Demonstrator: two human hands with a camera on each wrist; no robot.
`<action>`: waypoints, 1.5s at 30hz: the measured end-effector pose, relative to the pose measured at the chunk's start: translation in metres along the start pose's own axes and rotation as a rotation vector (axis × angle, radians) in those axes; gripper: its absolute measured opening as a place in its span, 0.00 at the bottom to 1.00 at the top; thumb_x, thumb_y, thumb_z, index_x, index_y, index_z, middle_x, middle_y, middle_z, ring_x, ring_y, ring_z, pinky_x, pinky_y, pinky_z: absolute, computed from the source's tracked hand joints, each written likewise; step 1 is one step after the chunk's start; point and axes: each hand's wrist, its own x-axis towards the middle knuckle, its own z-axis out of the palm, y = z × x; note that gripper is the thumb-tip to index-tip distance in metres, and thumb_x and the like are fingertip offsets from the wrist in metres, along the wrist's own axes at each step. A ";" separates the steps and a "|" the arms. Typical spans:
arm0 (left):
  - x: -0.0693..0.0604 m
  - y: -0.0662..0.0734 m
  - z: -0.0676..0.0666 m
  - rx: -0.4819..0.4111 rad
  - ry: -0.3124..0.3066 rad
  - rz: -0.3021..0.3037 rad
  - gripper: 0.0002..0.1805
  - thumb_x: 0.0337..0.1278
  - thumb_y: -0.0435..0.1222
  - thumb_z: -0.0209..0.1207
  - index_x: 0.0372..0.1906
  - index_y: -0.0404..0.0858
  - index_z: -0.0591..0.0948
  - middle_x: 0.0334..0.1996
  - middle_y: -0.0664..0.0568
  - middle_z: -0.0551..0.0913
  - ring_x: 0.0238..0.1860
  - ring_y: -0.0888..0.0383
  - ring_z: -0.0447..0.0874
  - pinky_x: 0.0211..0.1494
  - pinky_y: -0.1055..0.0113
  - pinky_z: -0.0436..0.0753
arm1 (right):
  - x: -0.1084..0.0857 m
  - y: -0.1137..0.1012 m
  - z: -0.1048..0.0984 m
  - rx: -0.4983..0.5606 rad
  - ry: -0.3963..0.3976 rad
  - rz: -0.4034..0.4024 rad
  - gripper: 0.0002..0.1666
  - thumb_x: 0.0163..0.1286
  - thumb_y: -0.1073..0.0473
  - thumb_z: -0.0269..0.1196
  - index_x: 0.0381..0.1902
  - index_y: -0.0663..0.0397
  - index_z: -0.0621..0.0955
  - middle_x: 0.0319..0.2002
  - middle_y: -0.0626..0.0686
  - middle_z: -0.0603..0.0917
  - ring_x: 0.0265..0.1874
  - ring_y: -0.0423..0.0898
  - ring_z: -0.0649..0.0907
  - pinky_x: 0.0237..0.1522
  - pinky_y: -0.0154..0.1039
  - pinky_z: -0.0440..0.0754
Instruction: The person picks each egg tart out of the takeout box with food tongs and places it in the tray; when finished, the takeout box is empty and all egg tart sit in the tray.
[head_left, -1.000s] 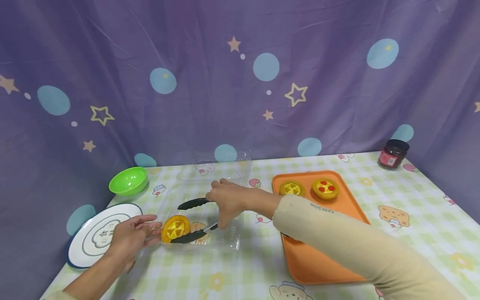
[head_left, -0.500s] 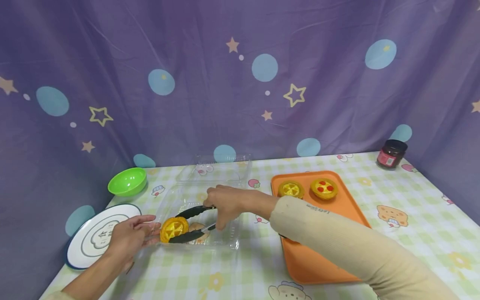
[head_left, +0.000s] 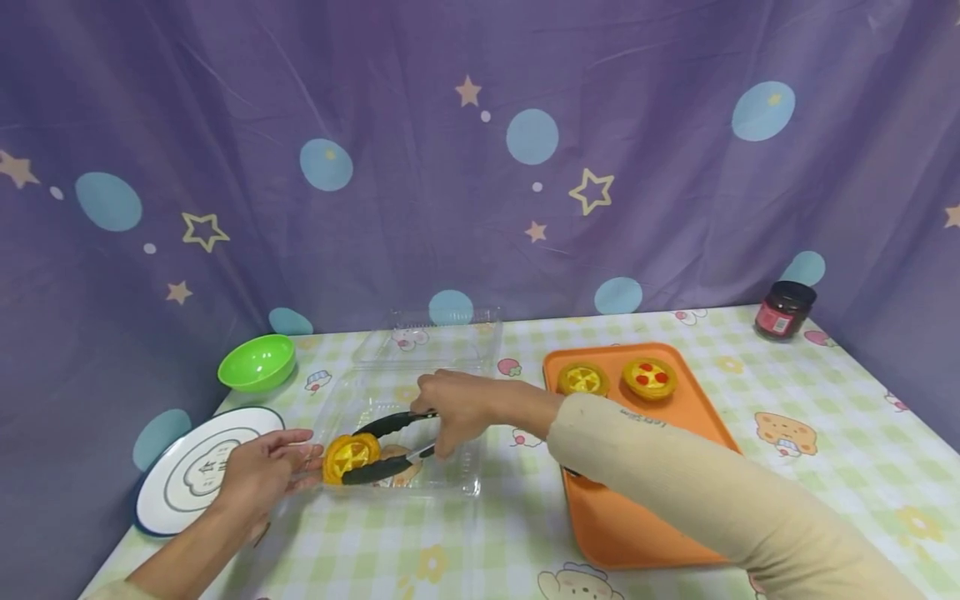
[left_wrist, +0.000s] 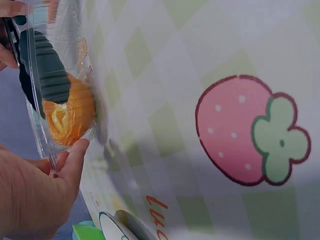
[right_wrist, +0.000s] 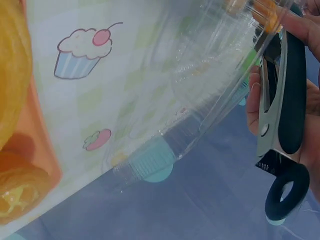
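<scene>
My right hand (head_left: 461, 410) grips a pair of tongs (head_left: 378, 469) with black tips and handles. The tips stand on either side of a yellow-topped tart (head_left: 351, 452) in the left front corner of a clear plastic container (head_left: 459, 485), whose lid is folded back. My left hand (head_left: 255, 475) pinches the container's left side, beside the tart. In the left wrist view the tart (left_wrist: 82, 107) and one black tip show through the ribbed wall, close to the thumb. The right wrist view shows the tongs' hinge end and ring (right_wrist: 287, 192) near my palm.
An orange tray (head_left: 637, 533) on the right bears a yellow-topped tart (head_left: 583, 379) and a red-dotted tart (head_left: 649, 379); my right forearm crosses over it. A white plate (head_left: 168, 492) and green bowl (head_left: 257, 364) stand left. A dark-lidded jar (head_left: 784, 310) stands far right.
The tongs' far tip has moved in toward the tart, so both tips now flank it. The container's lid has sunk a little lower. My left hand stays in place.
</scene>
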 end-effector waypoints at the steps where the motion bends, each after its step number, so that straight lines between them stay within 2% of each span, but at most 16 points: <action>1: 0.000 0.000 0.000 -0.003 -0.002 0.004 0.22 0.68 0.24 0.48 0.64 0.22 0.65 0.48 0.33 0.82 0.38 0.56 0.86 0.42 0.59 0.87 | -0.001 0.001 -0.001 0.004 0.001 0.003 0.40 0.49 0.54 0.76 0.62 0.54 0.77 0.41 0.49 0.75 0.38 0.41 0.72 0.34 0.28 0.73; 5: -0.001 0.000 0.000 -0.007 -0.008 0.011 0.22 0.68 0.24 0.48 0.64 0.21 0.65 0.47 0.33 0.83 0.38 0.55 0.87 0.43 0.58 0.87 | -0.008 0.003 -0.006 0.018 0.016 0.004 0.40 0.49 0.56 0.75 0.62 0.55 0.77 0.38 0.49 0.74 0.35 0.42 0.71 0.32 0.29 0.72; 11: -0.002 -0.001 0.001 0.016 0.000 0.022 0.21 0.68 0.24 0.48 0.63 0.21 0.65 0.47 0.33 0.83 0.39 0.54 0.87 0.42 0.60 0.87 | -0.022 0.011 -0.010 0.039 0.049 -0.002 0.42 0.48 0.55 0.76 0.63 0.56 0.75 0.38 0.53 0.75 0.33 0.43 0.70 0.31 0.30 0.69; 15: -0.002 -0.001 0.001 0.024 0.004 0.027 0.21 0.68 0.24 0.47 0.63 0.21 0.65 0.46 0.35 0.84 0.38 0.55 0.87 0.40 0.61 0.88 | -0.033 0.016 -0.015 0.077 0.068 0.014 0.44 0.49 0.55 0.75 0.65 0.56 0.73 0.34 0.51 0.71 0.31 0.42 0.65 0.29 0.31 0.64; 18: -0.002 -0.002 0.001 0.033 0.004 0.030 0.21 0.68 0.25 0.47 0.63 0.22 0.66 0.46 0.35 0.84 0.38 0.55 0.87 0.40 0.62 0.88 | -0.043 0.019 -0.019 0.098 0.085 0.008 0.44 0.50 0.56 0.75 0.65 0.56 0.73 0.35 0.53 0.71 0.31 0.43 0.65 0.30 0.32 0.64; 24: -0.003 -0.002 0.001 0.056 0.008 0.033 0.20 0.69 0.26 0.47 0.63 0.22 0.66 0.46 0.36 0.84 0.37 0.58 0.87 0.39 0.63 0.88 | -0.066 0.025 -0.032 0.134 0.149 -0.033 0.42 0.50 0.56 0.75 0.64 0.58 0.74 0.36 0.56 0.72 0.32 0.45 0.67 0.31 0.34 0.66; 31: -0.002 -0.002 0.001 0.062 0.008 0.030 0.20 0.69 0.26 0.47 0.63 0.22 0.66 0.46 0.37 0.84 0.37 0.59 0.86 0.39 0.64 0.88 | -0.095 0.028 -0.044 0.147 0.205 -0.004 0.43 0.50 0.54 0.75 0.64 0.57 0.74 0.31 0.52 0.67 0.29 0.43 0.66 0.29 0.33 0.63; 45: -0.002 -0.001 0.002 0.061 0.014 0.030 0.21 0.70 0.27 0.48 0.63 0.22 0.66 0.48 0.35 0.83 0.39 0.57 0.87 0.39 0.64 0.88 | -0.162 0.041 -0.042 0.158 0.319 0.040 0.42 0.50 0.54 0.74 0.64 0.53 0.75 0.31 0.48 0.64 0.31 0.42 0.65 0.29 0.36 0.65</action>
